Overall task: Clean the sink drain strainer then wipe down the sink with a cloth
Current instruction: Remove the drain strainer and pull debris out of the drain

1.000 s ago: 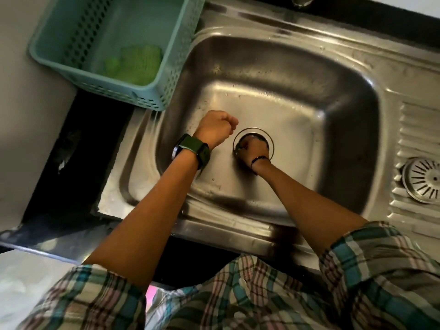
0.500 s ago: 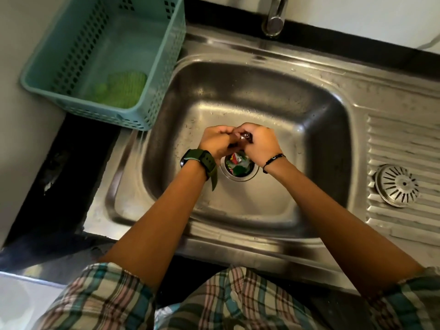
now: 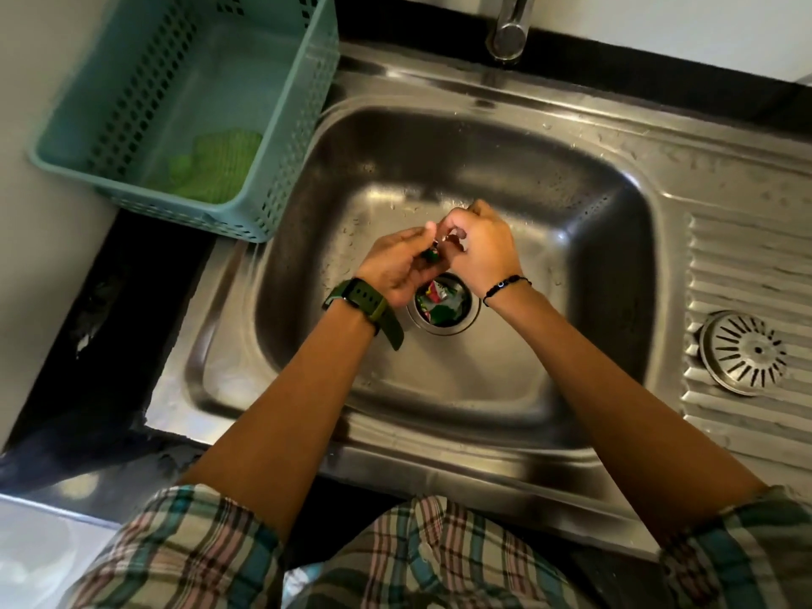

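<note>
Two hands met over the middle of the sink [image 3: 505, 389], right above the drain [image 3: 443, 306]. The left hand [image 3: 395, 268] had its fingers curled round a small dark green bit of something, too small to tell what. The right hand [image 3: 481, 248] was pinching at something tiny by the left's fingertips, can't make it out either. Down in the drain sat a clump of red, green and white scraps [image 3: 437, 301]. The strainer [image 3: 742, 351] lay out on the ribbed drainboard at the right, well apart from the drain. A green cloth [image 3: 215, 167] was in the teal basket [image 3: 281, 178] left of the sink. The tap [image 3: 507, 33] was at the back.
</note>
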Motion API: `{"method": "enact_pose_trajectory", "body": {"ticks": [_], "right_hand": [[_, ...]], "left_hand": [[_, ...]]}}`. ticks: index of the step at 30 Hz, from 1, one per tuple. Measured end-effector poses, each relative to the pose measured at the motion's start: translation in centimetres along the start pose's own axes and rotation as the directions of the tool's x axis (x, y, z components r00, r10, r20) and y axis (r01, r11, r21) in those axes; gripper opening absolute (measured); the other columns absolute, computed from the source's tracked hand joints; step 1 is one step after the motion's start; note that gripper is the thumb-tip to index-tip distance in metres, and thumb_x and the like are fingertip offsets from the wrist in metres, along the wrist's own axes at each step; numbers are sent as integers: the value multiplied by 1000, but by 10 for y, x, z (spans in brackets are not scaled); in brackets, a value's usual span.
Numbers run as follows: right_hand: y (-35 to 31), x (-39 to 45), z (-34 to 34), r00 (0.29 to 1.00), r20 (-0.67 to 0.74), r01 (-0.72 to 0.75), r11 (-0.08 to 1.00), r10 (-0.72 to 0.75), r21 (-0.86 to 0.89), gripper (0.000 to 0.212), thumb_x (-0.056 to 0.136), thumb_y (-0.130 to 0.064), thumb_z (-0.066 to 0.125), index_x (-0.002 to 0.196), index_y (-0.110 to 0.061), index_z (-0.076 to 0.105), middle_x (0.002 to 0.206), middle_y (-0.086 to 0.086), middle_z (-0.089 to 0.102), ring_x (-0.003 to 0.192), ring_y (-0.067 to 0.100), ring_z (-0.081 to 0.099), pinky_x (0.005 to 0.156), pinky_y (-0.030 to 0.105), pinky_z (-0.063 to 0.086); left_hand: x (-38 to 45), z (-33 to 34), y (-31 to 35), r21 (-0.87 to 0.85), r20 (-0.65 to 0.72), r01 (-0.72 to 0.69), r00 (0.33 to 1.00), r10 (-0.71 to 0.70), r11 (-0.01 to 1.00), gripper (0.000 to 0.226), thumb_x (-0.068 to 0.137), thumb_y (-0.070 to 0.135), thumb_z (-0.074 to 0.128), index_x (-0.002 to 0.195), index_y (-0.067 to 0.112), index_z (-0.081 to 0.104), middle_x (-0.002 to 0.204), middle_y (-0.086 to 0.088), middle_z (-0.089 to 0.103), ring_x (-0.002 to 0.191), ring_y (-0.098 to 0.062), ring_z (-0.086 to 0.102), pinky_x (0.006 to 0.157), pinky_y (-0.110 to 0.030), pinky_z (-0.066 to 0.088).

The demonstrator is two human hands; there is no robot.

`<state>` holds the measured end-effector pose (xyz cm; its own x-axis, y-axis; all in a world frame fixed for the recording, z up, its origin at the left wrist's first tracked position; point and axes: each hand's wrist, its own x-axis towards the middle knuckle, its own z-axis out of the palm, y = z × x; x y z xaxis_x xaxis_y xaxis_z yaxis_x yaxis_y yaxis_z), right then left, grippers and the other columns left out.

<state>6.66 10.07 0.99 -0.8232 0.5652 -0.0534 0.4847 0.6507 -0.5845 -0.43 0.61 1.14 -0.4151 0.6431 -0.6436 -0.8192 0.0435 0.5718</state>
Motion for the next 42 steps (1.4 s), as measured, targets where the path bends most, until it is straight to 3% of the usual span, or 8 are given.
{"method": "enact_pose_trajectory", "body": {"ticks": [6, 9, 13, 18, 23, 28, 34, 42], "right_hand": [[23, 13, 9, 987, 128, -146, 898, 101, 416, 36, 79, 6, 56, 109, -14, 58, 78, -4, 64, 67, 5, 55, 65, 6, 44], [49, 13, 35, 955, 241, -200, 976, 174, 86, 25, 82, 2, 53, 101, -9, 64, 102, 10, 67, 92, 22, 62, 83, 25, 48], [74, -6, 72, 824, 517, 11, 907, 230, -421, 38, 88, -26, 55, 124, -13, 51, 125, 15, 56, 117, 34, 49, 93, 39, 46], [83, -18, 86, 892, 419, 67, 868, 169, -492, 36, 88, -11, 47, 123, -8, 51, 125, 17, 55, 120, 36, 43, 90, 42, 45], [79, -16, 75, 911, 357, -79, 939, 204, -335, 32, 84, -14, 52, 113, -1, 57, 114, 23, 59, 110, 37, 51, 87, 39, 48], [68, -8, 46, 862, 323, -440, 893, 392, 90, 20, 84, -8, 51, 96, -6, 66, 109, 16, 64, 101, 30, 58, 81, 27, 47], [51, -12, 8, 890, 304, -439, 820, 341, 367, 25, 83, -10, 53, 62, -22, 56, 72, 0, 56, 76, 19, 56, 57, 22, 49], [25, -9, 7, 870, 394, -490, 611, 297, 621, 22, 84, -5, 54, 64, -15, 55, 80, 4, 53, 81, 19, 58, 69, 36, 60]], "left_hand": [[4, -14, 2, 31, -247, -47, 967, 53, 998, 15, 88, -10, 46, 86, -3, 59, 85, -16, 63, 75, -24, 66, 66, -25, 59], [2, -20, -1, 69, -289, -34, 956, 53, 997, 19, 89, -10, 43, 86, -2, 59, 85, -16, 63, 76, -24, 66, 67, -24, 59], [-2, -19, -7, 63, -316, -42, 947, 60, 997, 18, 89, -10, 43, 85, -1, 58, 86, -17, 63, 78, -25, 66, 68, -25, 58], [-8, -17, -13, 98, -340, -34, 938, 65, 995, 18, 89, -10, 44, 84, 0, 58, 84, -16, 62, 76, -23, 65, 68, -25, 58], [-9, -19, -16, 101, -356, -20, 933, 54, 995, 17, 89, -9, 45, 85, 0, 59, 85, -15, 63, 76, -23, 66, 71, -27, 58], [-7, -17, -23, 114, -383, 19, 923, 26, 993, 16, 87, -8, 48, 83, 2, 60, 87, -15, 64, 76, -23, 66, 72, -28, 58], [3, -11, -34, 159, -463, 98, 886, -13, 982, 19, 86, -11, 49, 96, -2, 63, 85, -11, 58, 84, -25, 62, 77, -31, 56], [-1, 5, -28, 92, -361, 103, 931, -63, 990, 30, 88, -11, 40, 107, -3, 61, 110, -22, 60, 97, -34, 62, 61, -32, 56]]}}
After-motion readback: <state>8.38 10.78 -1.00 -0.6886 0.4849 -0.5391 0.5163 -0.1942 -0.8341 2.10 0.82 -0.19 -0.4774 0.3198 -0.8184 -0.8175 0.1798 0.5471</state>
